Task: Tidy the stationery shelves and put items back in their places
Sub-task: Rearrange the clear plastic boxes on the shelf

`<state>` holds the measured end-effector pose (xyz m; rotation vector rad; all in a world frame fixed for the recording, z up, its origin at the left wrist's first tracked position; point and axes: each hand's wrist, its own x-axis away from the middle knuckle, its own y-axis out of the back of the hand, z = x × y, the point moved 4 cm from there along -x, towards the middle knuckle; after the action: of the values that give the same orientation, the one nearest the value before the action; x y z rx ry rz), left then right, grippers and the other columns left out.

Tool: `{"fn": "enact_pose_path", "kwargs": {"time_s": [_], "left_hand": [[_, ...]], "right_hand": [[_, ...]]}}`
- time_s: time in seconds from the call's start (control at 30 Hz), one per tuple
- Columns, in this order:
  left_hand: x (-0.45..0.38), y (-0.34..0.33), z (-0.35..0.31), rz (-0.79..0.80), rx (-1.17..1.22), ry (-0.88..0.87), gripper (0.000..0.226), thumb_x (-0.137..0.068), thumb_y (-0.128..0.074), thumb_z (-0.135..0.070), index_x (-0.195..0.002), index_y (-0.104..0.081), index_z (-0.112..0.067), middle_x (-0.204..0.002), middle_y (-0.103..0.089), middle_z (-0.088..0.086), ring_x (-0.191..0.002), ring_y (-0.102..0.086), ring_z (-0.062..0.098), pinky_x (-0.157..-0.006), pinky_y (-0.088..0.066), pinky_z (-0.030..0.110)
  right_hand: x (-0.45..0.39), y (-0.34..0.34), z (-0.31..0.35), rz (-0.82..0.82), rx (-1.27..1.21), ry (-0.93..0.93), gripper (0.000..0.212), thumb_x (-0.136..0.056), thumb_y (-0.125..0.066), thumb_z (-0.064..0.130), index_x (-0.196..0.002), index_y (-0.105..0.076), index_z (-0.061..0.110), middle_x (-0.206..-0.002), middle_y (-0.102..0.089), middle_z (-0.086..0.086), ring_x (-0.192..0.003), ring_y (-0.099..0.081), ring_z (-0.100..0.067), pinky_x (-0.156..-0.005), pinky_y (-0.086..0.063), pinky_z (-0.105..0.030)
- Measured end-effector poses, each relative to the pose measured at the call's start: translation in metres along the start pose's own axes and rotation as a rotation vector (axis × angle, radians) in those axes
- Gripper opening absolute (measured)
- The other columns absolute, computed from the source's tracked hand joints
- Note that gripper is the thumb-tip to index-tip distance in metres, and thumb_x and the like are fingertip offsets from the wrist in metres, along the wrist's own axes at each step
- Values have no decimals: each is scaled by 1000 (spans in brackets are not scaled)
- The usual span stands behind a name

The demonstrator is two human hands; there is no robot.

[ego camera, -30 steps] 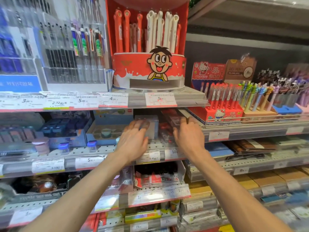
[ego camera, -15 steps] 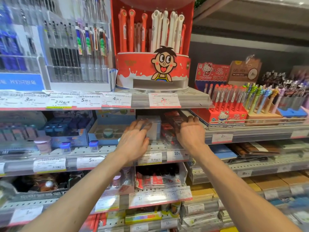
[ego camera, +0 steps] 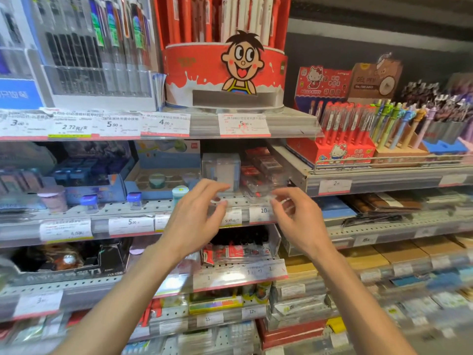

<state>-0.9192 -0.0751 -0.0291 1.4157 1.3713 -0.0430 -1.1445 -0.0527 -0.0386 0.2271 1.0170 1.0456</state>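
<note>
Both my hands hover in front of the second shelf (ego camera: 238,201), a little back from its edge. My left hand (ego camera: 198,213) has its fingers spread and slightly curled, holding nothing. My right hand (ego camera: 294,216) is the same, thumb and fingers apart. Behind and between them stands a clear plastic box (ego camera: 221,170) on the shelf. To its right lies a row of red packs in clear wrapping (ego camera: 258,172). Whether my fingertips touch the front pack is blurred.
A red cartoon pen display (ego camera: 225,73) stands on the shelf above. A blue tray of small round tapes (ego camera: 158,178) sits left of the clear box. Red cat-themed pens (ego camera: 340,134) and novelty pens (ego camera: 399,124) fill the right rack. Price tags (ego camera: 262,213) line the shelf edges.
Both hands have drawn back out of the shelf toward me and now hover in front of its edge. The camera has moved closer to the shelves.
</note>
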Motion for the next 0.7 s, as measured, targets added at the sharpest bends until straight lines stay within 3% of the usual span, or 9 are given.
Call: {"fn": "enact_pose_path", "kwargs": {"time_s": [0.17, 0.37, 0.53, 0.7], "left_hand": [[53, -18, 4, 43, 66, 48, 21, -96, -58, -25, -117, -62, -28, -99, -59, -20, -83, -60, 2, -74, -49, 22], [103, -64, 52, 219, -17, 244, 26, -95, -52, -36, -119, -60, -30, -99, -55, -21, -78, -55, -3, -71, -48, 25], [105, -99, 74, 373, -152, 329, 41, -96, -53, -32, -136, -51, -26, -135, -51, -8, -84, -64, 9, -87, -50, 34], [95, -121, 82, 481, -311, 391, 50, -98, -45, -30, -146, -36, -35, -157, -31, -8, -123, -56, 23, -94, -50, 43]], "right_hand": [[45, -14, -24, 182, -167, -96, 13, -95, -63, 30, -106, -68, 31, -95, -68, 18, -88, -61, 0, -72, -50, -16], [74, -55, -68, 402, -84, -111, 12, -95, -62, 32, -104, -69, 30, -99, -64, 20, -88, -60, 3, -73, -50, -14], [63, -98, -86, 522, 143, 69, 26, -94, -57, 36, -116, -65, 24, -114, -59, 12, -108, -53, -6, -92, -44, -22], [48, -131, -94, 644, 236, 137, 43, -92, -57, 32, -134, -56, 19, -136, -53, 4, -126, -45, -16, -106, -39, -28]]}}
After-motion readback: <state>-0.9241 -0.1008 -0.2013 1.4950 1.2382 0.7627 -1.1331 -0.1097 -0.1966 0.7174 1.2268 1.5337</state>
